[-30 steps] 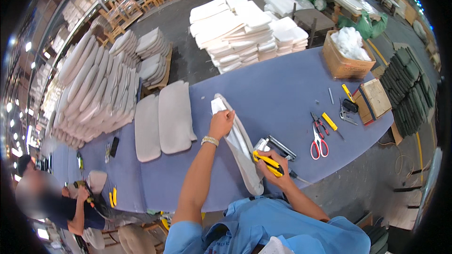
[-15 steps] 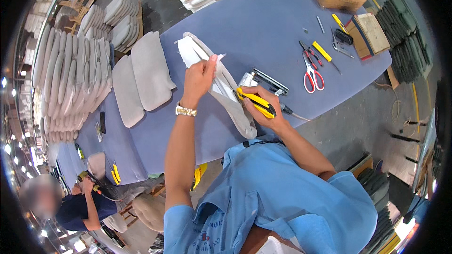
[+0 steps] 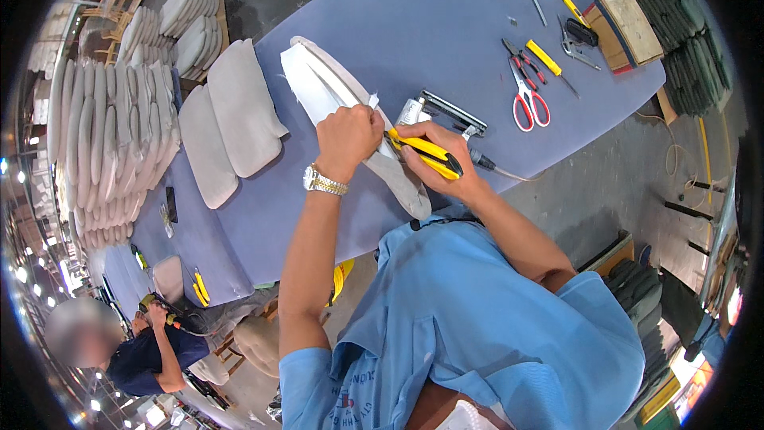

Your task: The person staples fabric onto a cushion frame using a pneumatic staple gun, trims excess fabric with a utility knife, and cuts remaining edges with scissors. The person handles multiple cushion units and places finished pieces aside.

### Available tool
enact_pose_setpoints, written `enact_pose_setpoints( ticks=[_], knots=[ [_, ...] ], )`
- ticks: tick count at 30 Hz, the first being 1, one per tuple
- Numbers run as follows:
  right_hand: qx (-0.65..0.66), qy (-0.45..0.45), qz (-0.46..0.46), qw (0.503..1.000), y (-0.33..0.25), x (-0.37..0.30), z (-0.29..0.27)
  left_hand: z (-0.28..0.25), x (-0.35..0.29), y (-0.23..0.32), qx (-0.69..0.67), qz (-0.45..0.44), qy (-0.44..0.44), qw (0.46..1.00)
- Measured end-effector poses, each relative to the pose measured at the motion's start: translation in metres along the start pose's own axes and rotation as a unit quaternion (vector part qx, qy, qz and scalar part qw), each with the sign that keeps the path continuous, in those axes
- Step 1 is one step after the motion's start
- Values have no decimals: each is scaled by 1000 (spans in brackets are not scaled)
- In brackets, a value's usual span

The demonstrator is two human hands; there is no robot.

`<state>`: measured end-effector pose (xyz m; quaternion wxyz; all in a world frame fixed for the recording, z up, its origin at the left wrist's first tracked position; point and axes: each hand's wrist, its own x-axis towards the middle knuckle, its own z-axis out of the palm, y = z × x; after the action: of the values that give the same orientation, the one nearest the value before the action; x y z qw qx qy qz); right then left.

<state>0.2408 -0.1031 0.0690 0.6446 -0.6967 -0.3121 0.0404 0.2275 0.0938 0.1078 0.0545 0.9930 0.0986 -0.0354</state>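
A grey upholstered cushion (image 3: 407, 190) stands on edge before me, its white underside fabric (image 3: 312, 87) facing left. My left hand (image 3: 348, 140) is closed in a fist on a gathered piece of that white fabric, about halfway along the cushion. In my right hand (image 3: 436, 158) is a yellow and black utility knife (image 3: 430, 148). Its tip end meets the cushion's edge just right of my left fist; the blade itself is hard to make out. Right behind my right hand lies a staple gun (image 3: 452, 114) with a hose attached.
Red-handled scissors (image 3: 531, 107), pliers (image 3: 527, 64), a yellow-handled tool (image 3: 549, 62) and a cardboard box (image 3: 627, 30) sit on the right of the blue table (image 3: 398, 40). Two grey cushions (image 3: 247, 107) lie at left, near tall cushion stacks (image 3: 111, 127). A co-worker (image 3: 155, 354) is at lower left.
My left hand has turned over into a tighter fist and come closer to the knife. The knife stays at the cushion's edge. The whole view has shifted slightly.
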Motion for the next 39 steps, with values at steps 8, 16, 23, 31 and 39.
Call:
enact_pose_setpoints(
  ticks=[8,16,23,31,39],
  knots=[
    [65,22,36,997,10,3,-12,-2,-30,1,-125,125,56,983],
    [52,-9,62,997,13,5,-17,-7,-98,30,-234,213,-27,948],
    [31,-13,6,999,9,3,-10,18,-120,2,-351,142,-28,925],
    [-2,-43,-18,999,0,-4,3,-6,-43,1,-245,13,122,962],
    [-22,-34,-93,995,-1,-15,13,-23,-11,5,-25,-50,-65,996]
  ],
)
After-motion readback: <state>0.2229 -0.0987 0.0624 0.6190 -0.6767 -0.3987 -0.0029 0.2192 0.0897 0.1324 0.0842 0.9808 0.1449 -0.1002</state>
